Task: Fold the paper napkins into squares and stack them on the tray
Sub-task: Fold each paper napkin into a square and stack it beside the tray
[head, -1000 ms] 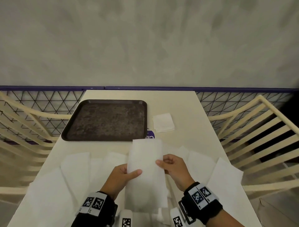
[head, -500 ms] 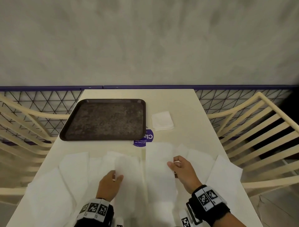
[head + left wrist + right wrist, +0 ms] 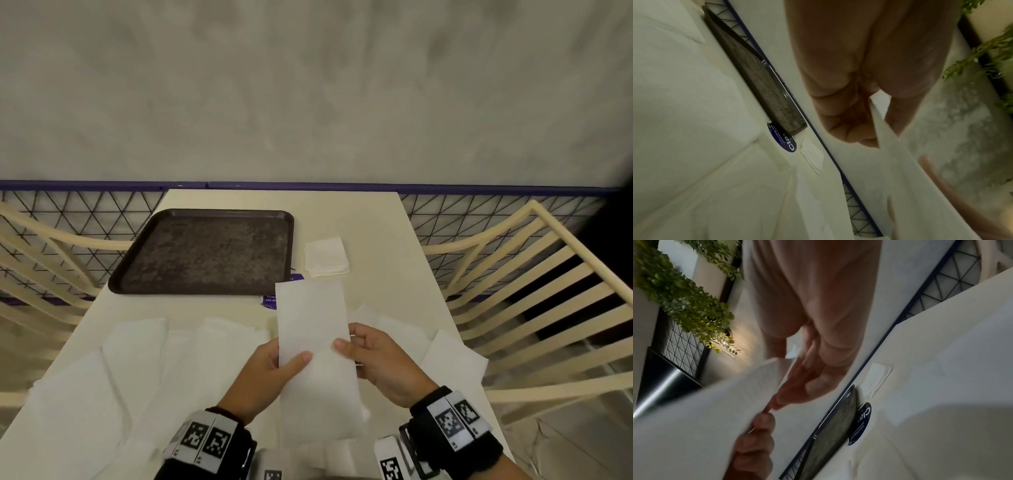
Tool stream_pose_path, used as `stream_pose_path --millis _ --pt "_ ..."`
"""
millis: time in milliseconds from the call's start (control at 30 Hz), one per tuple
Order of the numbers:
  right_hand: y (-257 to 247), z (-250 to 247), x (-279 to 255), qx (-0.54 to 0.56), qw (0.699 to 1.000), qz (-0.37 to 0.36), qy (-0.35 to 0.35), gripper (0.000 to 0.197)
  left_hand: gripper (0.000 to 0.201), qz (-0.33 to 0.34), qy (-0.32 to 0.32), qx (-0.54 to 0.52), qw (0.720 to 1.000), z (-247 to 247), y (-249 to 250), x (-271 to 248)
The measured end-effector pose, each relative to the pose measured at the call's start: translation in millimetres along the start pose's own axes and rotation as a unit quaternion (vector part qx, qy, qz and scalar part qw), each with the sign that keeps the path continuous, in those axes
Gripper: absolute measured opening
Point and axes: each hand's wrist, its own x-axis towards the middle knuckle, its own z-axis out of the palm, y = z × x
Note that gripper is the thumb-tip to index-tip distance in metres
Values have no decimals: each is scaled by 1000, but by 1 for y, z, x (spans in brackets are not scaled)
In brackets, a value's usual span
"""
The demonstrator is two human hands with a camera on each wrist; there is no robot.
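A white paper napkin (image 3: 313, 329), folded to a long strip, stands lifted off the table between both hands. My left hand (image 3: 291, 359) pinches its left edge, thumb on the near face, fingers behind. My right hand (image 3: 346, 346) pinches the right edge the same way. In the left wrist view the napkin (image 3: 900, 162) runs edge-on out of the pinch. The right wrist view shows the sheet (image 3: 705, 418) held by the fingers (image 3: 807, 382). The dark tray (image 3: 205, 253) lies bare at the far left. A small stack of folded squares (image 3: 325, 257) sits on the table right of the tray.
Several unfolded white napkins (image 3: 137, 359) overlap across the near half of the cream table (image 3: 376, 233). A blue round sticker (image 3: 270, 299) peeks out by the tray's near right corner. Cream slatted chair backs (image 3: 531, 291) flank both sides; a mesh fence and grey wall stand behind.
Half a second ago my hands were apart low over the table with the sheet spread open. Now they have come together and hold the napkin up as a narrow strip.
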Motion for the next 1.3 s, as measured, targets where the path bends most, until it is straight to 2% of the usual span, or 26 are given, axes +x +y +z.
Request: stream_pose_path --millis 100,267,433,533,700,767,833,933,1000,1033,1100,1200,1300 --pt "0 -8 -5 -26 999 9 -17 23 18 -2 -9 -10 1000 3 4 -1" --pt "-2 -13 -9 11 1000 -4 -16 22 26 16 -8 -16 1000 5 2 -7" --pt "-3 -12 -12 19 999 2 -30 24 50 59 -12 29 998 2 6 -8" --pt "-9 -7 -15 40 999 5 -34 39 45 73 -19 29 997 -4 8 -5" --pt "-17 3 -13 123 991 14 -53 25 40 56 -34 28 997 -16 9 0" --pt "-18 8 -11 94 995 9 -31 29 39 55 -36 25 998 -21 10 1" --pt "-18 16 -8 14 1000 -19 0 13 41 55 -40 14 998 -26 12 2" --pt "-14 24 -5 -57 996 -50 41 21 45 42 -64 11 997 -35 15 1" --pt "-15 30 -7 -77 992 -68 71 20 33 24 -92 -16 995 -44 17 -1" --pt "-14 32 -7 -81 991 -75 79 19 34 17 -111 -39 993 -50 18 -1" --pt "-15 36 -7 -95 987 -85 93 18 50 17 -133 -59 989 -61 17 -1" --pt "-13 46 -8 -128 981 -98 104 16 37 53 -91 72 992 -61 18 0" --pt "-9 55 -8 -136 980 -110 91 16 9 147 -60 228 961 -50 19 2"
